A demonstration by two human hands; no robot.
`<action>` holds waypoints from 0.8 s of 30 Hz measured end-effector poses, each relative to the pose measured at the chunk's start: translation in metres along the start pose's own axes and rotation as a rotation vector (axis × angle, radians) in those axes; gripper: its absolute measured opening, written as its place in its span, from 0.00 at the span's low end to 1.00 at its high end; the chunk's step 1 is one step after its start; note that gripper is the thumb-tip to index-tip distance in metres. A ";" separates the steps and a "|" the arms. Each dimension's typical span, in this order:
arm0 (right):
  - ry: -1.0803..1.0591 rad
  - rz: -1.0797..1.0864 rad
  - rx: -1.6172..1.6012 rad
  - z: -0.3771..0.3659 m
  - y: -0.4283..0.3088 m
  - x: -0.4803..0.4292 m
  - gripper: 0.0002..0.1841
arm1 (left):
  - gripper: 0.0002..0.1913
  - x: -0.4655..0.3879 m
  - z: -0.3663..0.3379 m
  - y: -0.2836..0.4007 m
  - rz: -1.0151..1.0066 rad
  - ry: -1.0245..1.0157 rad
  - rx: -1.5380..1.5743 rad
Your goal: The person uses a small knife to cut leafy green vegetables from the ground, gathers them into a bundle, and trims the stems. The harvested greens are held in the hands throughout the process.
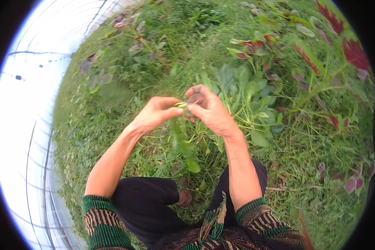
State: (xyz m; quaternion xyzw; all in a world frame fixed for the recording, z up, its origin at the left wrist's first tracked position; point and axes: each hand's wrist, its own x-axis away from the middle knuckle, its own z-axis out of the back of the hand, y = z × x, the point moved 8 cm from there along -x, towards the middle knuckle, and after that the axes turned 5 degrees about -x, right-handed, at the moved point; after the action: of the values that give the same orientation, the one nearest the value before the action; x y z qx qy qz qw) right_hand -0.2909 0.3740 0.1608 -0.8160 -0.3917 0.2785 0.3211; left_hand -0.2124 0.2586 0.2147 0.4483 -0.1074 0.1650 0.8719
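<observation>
Between the thumb and fingers of my left hand are the stems of a leafy green plant. Its blurred leaves appear to hang below the hand. My right hand meets it at the other end of the stems, thumb and curled fingers pinching around what looks like a thin root end. Soil darkens the right fingertips. Just beyond my right hand, a heap of picked leafy greens lies on the grass, leaves pointing away and stems trailing nearer.
Grass and low weeds cover the ground all around. Tall red-and-green leaved plants stand at the right, with more purplish plants at the far left. A translucent greenhouse wall curves along the left. My bent knees frame the near ground.
</observation>
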 end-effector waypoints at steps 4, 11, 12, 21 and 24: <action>0.002 -0.136 0.285 -0.008 0.022 0.011 0.18 | 0.17 0.008 0.011 -0.040 0.064 0.045 0.457; 0.081 -0.336 1.180 0.029 0.006 0.052 0.13 | 0.15 0.036 0.145 -0.056 -0.149 0.649 0.554; 0.407 -0.164 1.203 0.051 -0.025 0.058 0.13 | 0.15 0.031 0.150 -0.049 -0.131 0.656 0.241; 0.523 -0.596 1.508 0.103 0.026 0.075 0.18 | 0.17 -0.084 -0.054 -0.016 -0.779 0.081 -0.735; 0.751 -0.311 1.376 0.109 0.007 0.089 0.14 | 0.20 -0.101 -0.078 -0.012 -0.894 -0.012 -0.589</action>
State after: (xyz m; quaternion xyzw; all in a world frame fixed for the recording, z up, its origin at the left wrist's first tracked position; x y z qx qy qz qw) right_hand -0.3172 0.4766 0.0683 -0.4102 -0.1070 0.1163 0.8982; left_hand -0.2979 0.2965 0.1271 0.1873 0.0474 -0.2623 0.9454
